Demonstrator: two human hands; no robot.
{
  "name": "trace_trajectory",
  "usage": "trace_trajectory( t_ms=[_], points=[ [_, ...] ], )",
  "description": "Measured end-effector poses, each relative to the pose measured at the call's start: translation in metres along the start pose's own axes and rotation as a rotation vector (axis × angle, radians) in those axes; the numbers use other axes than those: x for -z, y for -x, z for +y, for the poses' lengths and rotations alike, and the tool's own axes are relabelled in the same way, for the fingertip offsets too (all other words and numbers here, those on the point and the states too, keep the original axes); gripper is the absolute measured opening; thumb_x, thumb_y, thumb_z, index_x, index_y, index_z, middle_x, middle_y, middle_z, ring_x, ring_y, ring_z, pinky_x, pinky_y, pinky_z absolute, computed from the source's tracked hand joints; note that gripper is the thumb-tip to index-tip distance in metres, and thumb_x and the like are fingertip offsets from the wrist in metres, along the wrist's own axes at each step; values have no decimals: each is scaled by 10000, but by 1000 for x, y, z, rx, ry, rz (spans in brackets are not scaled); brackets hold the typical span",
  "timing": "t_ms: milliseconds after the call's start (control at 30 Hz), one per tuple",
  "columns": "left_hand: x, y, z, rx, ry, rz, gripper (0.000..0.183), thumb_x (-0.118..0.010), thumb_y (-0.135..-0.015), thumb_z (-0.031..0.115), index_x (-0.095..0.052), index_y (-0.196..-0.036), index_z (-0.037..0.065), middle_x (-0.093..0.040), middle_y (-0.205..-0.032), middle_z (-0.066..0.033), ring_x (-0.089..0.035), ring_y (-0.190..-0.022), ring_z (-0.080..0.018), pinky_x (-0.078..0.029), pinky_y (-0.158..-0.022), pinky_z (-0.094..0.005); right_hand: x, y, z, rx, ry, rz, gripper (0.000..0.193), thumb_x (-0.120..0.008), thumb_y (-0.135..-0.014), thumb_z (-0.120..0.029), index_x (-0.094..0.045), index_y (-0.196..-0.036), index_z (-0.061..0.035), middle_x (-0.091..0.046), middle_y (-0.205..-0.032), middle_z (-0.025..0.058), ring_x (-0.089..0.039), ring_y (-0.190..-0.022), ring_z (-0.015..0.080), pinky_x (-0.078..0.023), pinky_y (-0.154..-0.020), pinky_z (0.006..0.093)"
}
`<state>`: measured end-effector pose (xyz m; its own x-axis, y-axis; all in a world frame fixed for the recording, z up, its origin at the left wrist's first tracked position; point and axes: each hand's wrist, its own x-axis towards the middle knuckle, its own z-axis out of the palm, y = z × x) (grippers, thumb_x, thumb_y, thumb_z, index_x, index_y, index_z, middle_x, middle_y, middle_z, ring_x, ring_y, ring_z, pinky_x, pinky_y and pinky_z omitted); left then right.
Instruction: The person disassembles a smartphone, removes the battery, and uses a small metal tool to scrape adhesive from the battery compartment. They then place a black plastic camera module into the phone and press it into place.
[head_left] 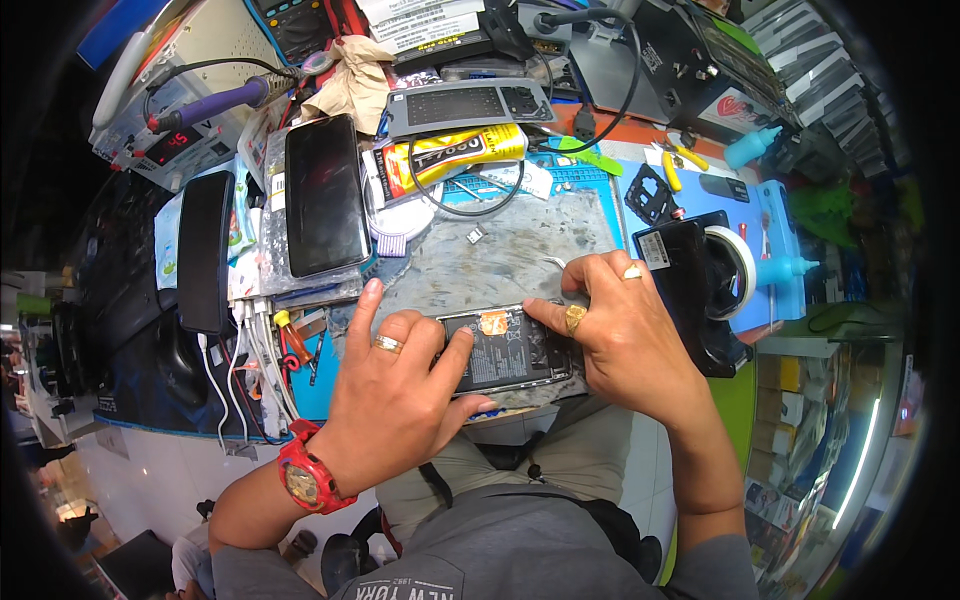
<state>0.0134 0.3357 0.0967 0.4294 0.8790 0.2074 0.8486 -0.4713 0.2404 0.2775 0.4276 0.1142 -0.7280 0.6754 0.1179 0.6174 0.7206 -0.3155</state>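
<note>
While both hands press down on it, an opened phone [508,348] lies back-up on the grey work mat [500,255], at the near edge of the bench, its dark battery and an orange patch showing between the fingers. The left hand [395,400] lies flat and fairly spread over the phone's left end, thumb stretched up onto the battery, a ring on one finger and a red wristwatch [308,478] on the wrist — it grips nothing, only bears down. The right hand [620,330] curls over the phone's right end, fingertips bent onto the upper edge and thumb on the battery; two rings show on it.

Just right of that hand sits a black holder with a white round disc [735,270] on the blue mat [780,215], a small blue bottle [785,268] beside it. Up and left of the hands lie a dark-screened phone [325,195] and a second black phone [205,250], white cables [250,350] trailing below them. Further back — a yellow glue tube [450,155], a grey keyboard [465,103] and a soldering station [175,130].
</note>
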Motion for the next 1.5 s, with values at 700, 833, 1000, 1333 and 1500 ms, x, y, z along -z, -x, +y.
trace_trajectory(
  t_ms=[700, 833, 1000, 1333, 1500],
  points=[
    [0, -27, -1, -25, 66, -125, 850, -919, -811, 565, -650, -1411, 27, -621, -1212, -142, -608, -1215, -360, -216, -1314, -704, -14, 34, -6, -61, -70, 175, 448, -696, -811, 36, -756, -1253, -3, -683, -1196, 147, -636, -1153, 348, -475, -993, 480],
    [-1, -28, -2, -20, 67, -128, 849, -922, -808, 565, -652, -1408, 28, -617, -1203, -143, -607, -1207, -359, -218, -1317, -696, -17, 24, -5, -51, -84, 167, 429, -697, -817, 23, -750, -1243, 0, -676, -1209, 155, -625, -1176, 355, -463, -1017, 494],
    [2, -27, 0, -8, 61, -128, 842, -918, -815, 565, -655, -1416, 37, -616, -1203, -141, -606, -1217, -358, -218, -1314, -702, -24, 7, -8, 4, -71, 154, 434, -702, -833, -13, -777, -1260, -28, -672, -1236, 158, -623, -1188, 364, -464, -1046, 501],
    [-6, -15, 6, -11, -6, -70, 836, -890, -855, 563, -661, -1474, 50, -607, -1266, -128, -606, -1297, -350, -198, -1310, -716, -19, 24, -3, 11, 151, 177, 426, -668, -914, -150, -805, -1309, -66, -666, -1372, 182, -611, -1291, 359, -447, -1088, 503],
    [-8, -7, 14, -21, -64, -26, 780, -871, -882, 511, -677, -1475, 44, -623, -1315, -139, -566, -1348, -339, -271, -1280, -717, -25, 29, -6, 38, 145, 200, 431, -667, -917, -154, -808, -1318, -79, -658, -1394, 187, -589, -1320, 370, -437, -1116, 512]
  ],
)
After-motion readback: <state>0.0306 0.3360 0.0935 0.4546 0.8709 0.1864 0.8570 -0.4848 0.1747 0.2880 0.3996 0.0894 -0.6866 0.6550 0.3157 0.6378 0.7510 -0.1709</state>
